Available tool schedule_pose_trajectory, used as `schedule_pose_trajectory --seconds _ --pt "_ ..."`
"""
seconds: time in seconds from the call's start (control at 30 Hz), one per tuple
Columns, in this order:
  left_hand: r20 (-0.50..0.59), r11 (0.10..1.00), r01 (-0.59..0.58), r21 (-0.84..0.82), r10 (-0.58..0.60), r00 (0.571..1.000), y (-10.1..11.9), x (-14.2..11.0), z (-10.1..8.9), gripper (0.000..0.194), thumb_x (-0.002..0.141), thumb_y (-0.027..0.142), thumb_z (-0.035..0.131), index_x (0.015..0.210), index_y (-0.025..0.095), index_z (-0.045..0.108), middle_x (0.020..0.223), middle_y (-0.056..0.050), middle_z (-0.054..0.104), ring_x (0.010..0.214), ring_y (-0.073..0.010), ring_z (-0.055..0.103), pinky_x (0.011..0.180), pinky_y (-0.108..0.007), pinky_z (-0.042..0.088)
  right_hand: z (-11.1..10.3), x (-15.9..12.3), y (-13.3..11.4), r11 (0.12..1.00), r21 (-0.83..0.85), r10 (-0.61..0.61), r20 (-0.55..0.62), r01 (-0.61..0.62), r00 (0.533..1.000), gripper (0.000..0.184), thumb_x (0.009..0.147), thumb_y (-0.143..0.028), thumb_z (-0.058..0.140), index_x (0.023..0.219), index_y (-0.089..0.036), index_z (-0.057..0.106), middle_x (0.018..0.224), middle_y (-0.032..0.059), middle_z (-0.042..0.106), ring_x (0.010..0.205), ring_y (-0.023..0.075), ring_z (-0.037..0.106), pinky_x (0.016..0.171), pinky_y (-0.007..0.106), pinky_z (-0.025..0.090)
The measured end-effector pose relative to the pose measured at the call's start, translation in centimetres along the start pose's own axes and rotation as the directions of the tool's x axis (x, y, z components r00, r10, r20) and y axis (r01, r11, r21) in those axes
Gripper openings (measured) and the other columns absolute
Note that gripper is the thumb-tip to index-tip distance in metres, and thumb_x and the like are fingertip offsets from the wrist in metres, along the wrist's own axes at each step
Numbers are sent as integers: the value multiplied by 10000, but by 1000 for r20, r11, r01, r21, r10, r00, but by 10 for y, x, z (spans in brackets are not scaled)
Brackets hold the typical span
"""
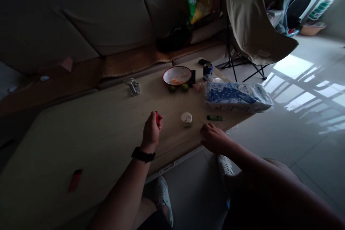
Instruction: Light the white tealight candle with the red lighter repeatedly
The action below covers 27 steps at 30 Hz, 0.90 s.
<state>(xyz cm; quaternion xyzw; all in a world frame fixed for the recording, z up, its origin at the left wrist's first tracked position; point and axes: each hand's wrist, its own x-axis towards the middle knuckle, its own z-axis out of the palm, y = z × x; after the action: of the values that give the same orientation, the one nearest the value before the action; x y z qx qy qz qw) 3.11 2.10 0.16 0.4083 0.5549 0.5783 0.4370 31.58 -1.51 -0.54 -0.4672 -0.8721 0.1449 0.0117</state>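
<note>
My left hand [152,127] is closed in a fist around a small red lighter [157,117], thumb on its top, above the table. My right hand [214,137] rests at the table's near edge with its fingers curled together; whatever they hold, if anything, is hidden. Between the two hands stands a small round whitish tub [187,119] with a purple mark on top. Just beyond my right fingers lie thin pale slivers [201,119] and a green lighter-like stick [215,118].
On the wooden table [102,129] are a plate with orange scraps [177,76], green fruits [184,87], a can [207,69], a blue-white plastic pack [237,95], a grey metal item [133,87] and a red dark-topped object [74,180]. A sofa [121,25] and folding chair [250,25] stand behind.
</note>
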Motion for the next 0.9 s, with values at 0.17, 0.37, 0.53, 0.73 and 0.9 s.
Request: schedule_pose_trajectory --seconds 0.17,0.37,0.53,0.73,0.9 --pt "93 874 -257 413 240 966 2 -8 4 434 1010 567 450 805 207 580 665 -3 513 596 -139 473 578 -275 384 1 1 1 1000 -5 5 1 -5 1000 241 895 -304 662 1081 -151 667 1191 160 612 1147 296 532 954 386 463" --pt "357 498 -506 704 368 859 3 -17 22 263 992 412 494 842 202 549 769 -35 618 706 -175 559 681 -306 409 4 1 4 1000 -1 -11 -7 11 1000 256 888 -311 675 1098 -164 662 1200 154 604 1142 292 531 958 384 459" --pt "460 299 -583 755 392 797 -5 -15 36 157 941 316 518 841 204 561 833 -80 675 791 -220 612 731 -340 448 4 1 4 1000 -12 -6 -9 6 1000 267 890 -311 675 1108 -159 668 1190 159 605 1140 297 526 959 389 459" --pt "501 230 -592 772 351 791 -8 -13 45 141 926 287 515 835 198 576 814 -88 672 777 -237 614 716 -359 444 2 1 3 1000 2 4 10 -4 1000 302 889 -320 683 1142 -156 666 1203 160 606 1162 298 518 961 387 461" --pt "499 218 -577 787 326 803 -5 -14 47 142 927 290 521 836 196 577 822 -98 681 772 -245 614 702 -363 426 1 1 1 1000 -5 28 13 -28 1000 282 892 -323 683 1124 -163 670 1217 164 616 1176 302 528 970 387 464"
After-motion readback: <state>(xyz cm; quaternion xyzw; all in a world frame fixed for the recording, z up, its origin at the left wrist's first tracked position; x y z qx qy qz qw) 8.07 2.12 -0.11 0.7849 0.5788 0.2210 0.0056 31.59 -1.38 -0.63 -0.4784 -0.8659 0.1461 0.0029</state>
